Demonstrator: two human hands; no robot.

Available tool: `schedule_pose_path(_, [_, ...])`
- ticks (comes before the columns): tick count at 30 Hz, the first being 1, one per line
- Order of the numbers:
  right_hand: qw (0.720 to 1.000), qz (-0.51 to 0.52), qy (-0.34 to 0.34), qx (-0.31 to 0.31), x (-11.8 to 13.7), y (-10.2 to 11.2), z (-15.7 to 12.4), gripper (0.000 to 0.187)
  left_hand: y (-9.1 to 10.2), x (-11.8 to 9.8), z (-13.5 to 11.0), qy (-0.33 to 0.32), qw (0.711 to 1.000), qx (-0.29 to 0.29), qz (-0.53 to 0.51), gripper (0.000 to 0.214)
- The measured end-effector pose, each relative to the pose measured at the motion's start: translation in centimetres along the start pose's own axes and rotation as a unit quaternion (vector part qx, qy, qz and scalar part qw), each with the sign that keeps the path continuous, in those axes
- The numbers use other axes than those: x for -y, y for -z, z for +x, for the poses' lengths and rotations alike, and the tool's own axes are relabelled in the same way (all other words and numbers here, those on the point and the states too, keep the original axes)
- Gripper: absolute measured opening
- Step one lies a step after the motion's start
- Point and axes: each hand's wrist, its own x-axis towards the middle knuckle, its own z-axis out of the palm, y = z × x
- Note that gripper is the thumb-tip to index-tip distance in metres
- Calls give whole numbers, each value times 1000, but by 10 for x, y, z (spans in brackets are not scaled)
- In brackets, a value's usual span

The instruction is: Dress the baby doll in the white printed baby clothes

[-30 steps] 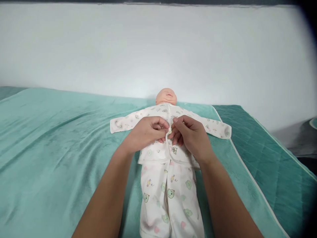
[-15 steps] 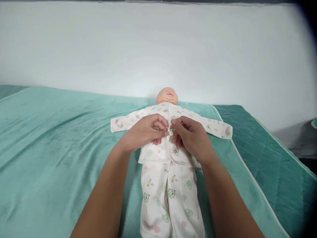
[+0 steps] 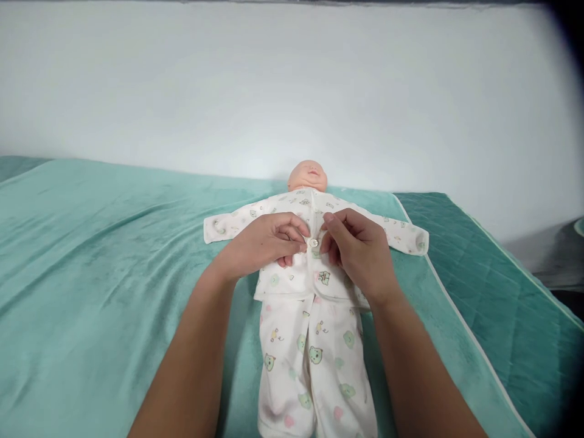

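Observation:
A baby doll (image 3: 308, 175) lies on its back, its arms spread wide. It wears a white printed pajama top (image 3: 292, 280) and matching pants (image 3: 296, 365). At mid-chest, a round white button (image 3: 314, 243) shows on the front edge of the top. My left hand (image 3: 274, 240) is closed just left of the button, with thumb and fingers on the cloth beside it. To the right of the button is my right hand (image 3: 358, 246), fingers curled and thumb near the index finger; whether cloth is between them is hidden.
A light green blanket (image 3: 114, 255) spreads beneath the doll, with wrinkles on the left. At the right its pale edge lies over a darker quilted cover (image 3: 493, 292). Behind the doll's head rises a white wall (image 3: 228, 85).
My right hand has shifted slightly right, away from the button. The button now shows more fully between my hands. My left hand has moved a little left.

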Motion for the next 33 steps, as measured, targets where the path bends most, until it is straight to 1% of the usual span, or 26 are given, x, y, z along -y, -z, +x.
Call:
schedule_pose_path(2, [999,-23,22,-16,1,-1,0,37,1,-1,-1,-3,1000,3,9,18])
schedule_pose_path(5, [997,-60,41,-17,0,-3,-1,38,1,-1,-1,2,1000,3,20,20])
schedule_pose_path(10, [994,-97,47,-20,-1,-4,-1,37,1,-2,-2,8,1000,4,24,20])
schedule_pose_path(19, [984,-165,63,-17,-2,-3,0,37,-2,-3,0,0,999,-4,33,15])
schedule_pose_path(22, [983,-167,70,-18,-2,-3,0,36,-4,-3,1,0,999,-9,40,17])
schedule_pose_path(27, [986,-155,62,-16,-1,-4,-1,35,-8,-6,1,7,999,-27,47,22])
schedule_pose_path(33, [988,-138,67,-35,-3,-5,-1,36,-10,-8,1,16,997,-42,66,20])
